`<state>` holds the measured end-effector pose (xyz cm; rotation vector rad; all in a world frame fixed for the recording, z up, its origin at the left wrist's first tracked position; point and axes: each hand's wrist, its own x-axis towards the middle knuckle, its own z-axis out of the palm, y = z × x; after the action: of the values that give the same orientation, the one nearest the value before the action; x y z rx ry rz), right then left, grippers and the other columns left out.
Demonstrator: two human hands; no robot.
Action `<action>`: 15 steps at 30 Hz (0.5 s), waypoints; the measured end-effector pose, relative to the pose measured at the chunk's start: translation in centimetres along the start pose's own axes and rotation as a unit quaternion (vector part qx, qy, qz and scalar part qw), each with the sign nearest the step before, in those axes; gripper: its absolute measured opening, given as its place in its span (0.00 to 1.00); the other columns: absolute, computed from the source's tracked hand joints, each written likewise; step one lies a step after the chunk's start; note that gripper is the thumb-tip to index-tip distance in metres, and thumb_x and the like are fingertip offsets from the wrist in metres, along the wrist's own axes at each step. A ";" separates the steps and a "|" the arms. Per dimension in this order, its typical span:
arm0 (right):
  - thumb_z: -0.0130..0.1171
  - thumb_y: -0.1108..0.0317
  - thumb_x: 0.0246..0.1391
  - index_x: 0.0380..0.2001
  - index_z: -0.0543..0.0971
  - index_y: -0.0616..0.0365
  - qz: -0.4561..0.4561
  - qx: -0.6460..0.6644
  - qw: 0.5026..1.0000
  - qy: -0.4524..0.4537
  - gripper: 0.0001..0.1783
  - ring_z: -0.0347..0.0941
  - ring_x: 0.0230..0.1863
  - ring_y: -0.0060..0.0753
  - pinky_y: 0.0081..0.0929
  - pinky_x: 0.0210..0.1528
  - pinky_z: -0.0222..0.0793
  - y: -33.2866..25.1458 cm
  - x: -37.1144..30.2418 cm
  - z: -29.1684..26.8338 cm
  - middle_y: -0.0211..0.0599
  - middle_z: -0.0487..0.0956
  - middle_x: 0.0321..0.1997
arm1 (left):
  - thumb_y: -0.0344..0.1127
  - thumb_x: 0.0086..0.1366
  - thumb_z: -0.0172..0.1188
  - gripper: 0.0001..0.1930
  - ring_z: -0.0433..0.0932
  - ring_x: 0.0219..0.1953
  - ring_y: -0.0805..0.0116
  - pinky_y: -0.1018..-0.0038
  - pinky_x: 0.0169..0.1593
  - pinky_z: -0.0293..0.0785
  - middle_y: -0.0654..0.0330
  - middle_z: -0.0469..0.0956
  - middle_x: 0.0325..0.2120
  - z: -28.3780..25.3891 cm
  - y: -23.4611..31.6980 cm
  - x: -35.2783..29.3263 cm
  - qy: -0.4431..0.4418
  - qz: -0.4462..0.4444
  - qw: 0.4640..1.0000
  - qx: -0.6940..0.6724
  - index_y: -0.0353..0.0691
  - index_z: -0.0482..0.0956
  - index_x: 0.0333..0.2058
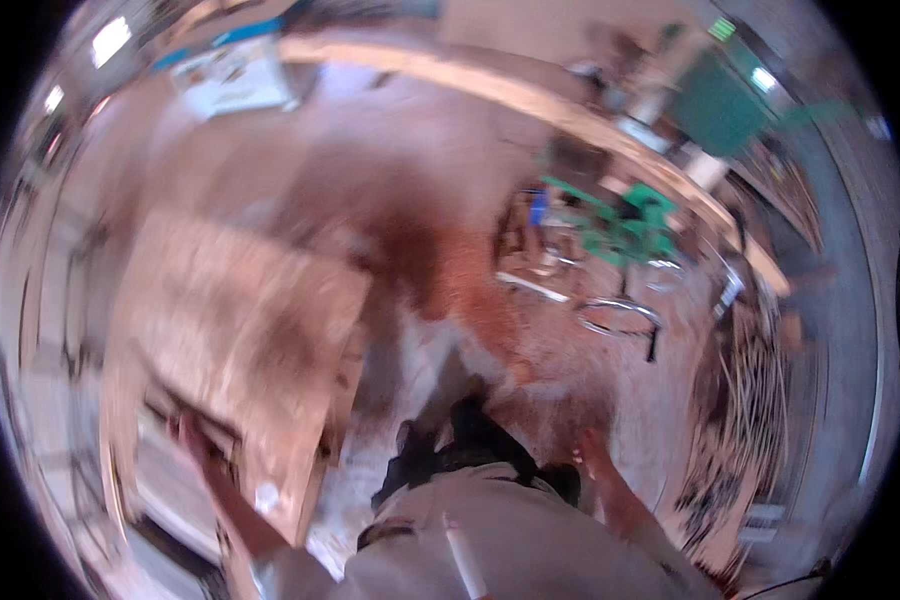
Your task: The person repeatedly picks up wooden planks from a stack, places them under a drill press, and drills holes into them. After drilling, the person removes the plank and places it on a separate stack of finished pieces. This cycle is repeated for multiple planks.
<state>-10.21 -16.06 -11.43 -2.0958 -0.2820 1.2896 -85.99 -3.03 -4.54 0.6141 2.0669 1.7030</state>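
Note:
My left hand [196, 440] is over the near left part of a plywood-topped bench [240, 300]. A dark, long, thin thing [210, 422] lies right at its fingers. Motion blur hides whether the hand grips that thing or only passes over it. At my right side, away from any bench, hangs my right hand [594, 456], low above the dusty floor. Its fingers are smeared too, and I can make out nothing held in it. A small white round thing [266, 496] rests on the bench beside my left forearm.
A green machine or stand [620, 225] with a metal ring [620, 318] stands ahead to the right. Behind it runs a long timber beam [530, 100]. Thin wood strips [755, 390] are piled at the right. Reddish sawdust [470, 290] covers floor ahead. A white box-like thing [232, 82] stands far left.

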 end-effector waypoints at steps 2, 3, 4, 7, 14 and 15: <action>0.54 0.55 0.55 0.32 0.73 0.55 -0.067 -0.039 0.994 -0.073 0.14 0.67 0.23 0.22 0.19 0.19 0.62 -0.6 2.7 -1.6 0.26 0.69 0.25 | 0.39 0.61 0.57 0.32 0.71 0.42 0.66 0.73 0.39 0.73 0.53 0.70 0.49 3.5 3.9 -2.4 -0.015 0.054 0.993 0.107 0.35 0.57 0.62; 0.54 0.55 0.55 0.32 0.73 0.55 -0.055 -0.024 0.996 -0.068 0.14 0.67 0.23 0.22 0.19 0.19 0.62 -0.9 4.0 -2.4 0.26 0.69 0.25 | 0.40 0.62 0.56 0.33 0.73 0.40 0.67 0.75 0.36 0.74 0.52 0.71 0.48 6.9 5.4 -4.2 -0.013 0.139 0.990 -0.006 0.37 0.56 0.63; 0.54 0.56 0.55 0.31 0.74 0.55 -0.054 -0.015 0.996 -0.063 0.14 0.67 0.23 0.21 0.19 0.20 0.62 -1.3 5.3 -2.9 0.27 0.70 0.25 | 0.40 0.63 0.55 0.28 0.75 0.29 0.72 0.77 0.28 0.72 0.55 0.75 0.38 8.8 7.7 -5.3 -0.089 0.081 0.993 -0.013 0.38 0.61 0.59; 0.53 0.58 0.55 0.30 0.75 0.56 -0.024 -0.055 0.998 -0.035 0.12 0.66 0.23 0.20 0.19 0.20 0.62 -3.9 9.1 -4.0 0.28 0.72 0.25 | 0.44 0.65 0.53 0.18 0.64 0.14 0.78 0.79 0.16 0.62 0.64 0.70 0.18 18.6 11.1 -10.2 -0.272 -0.029 0.962 -0.012 0.39 0.69 0.47; 0.52 0.58 0.56 0.27 0.74 0.54 -0.045 0.044 0.998 -0.028 0.11 0.66 0.18 0.19 0.21 0.17 0.60 -9.1 10.3 -6.9 0.27 0.71 0.20 | 0.41 0.64 0.55 0.12 0.67 0.18 0.79 0.80 0.21 0.67 0.67 0.68 0.21 35.0 14.2 -21.5 -0.526 -0.007 0.850 -0.036 0.41 0.68 0.40; 0.52 0.59 0.56 0.27 0.74 0.54 -0.043 0.057 0.997 -0.018 0.11 0.66 0.18 0.19 0.20 0.17 0.60 -9.5 9.8 -7.4 0.27 0.71 0.20 | 0.43 0.63 0.57 0.14 0.69 0.22 0.79 0.80 0.25 0.69 0.67 0.70 0.24 36.6 15.4 -21.6 -0.560 -0.031 0.827 -0.037 0.39 0.70 0.40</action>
<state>2.34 -7.08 -10.25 -1.9461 -0.3043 1.2626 -46.53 17.05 4.29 1.1389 1.1238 0.9290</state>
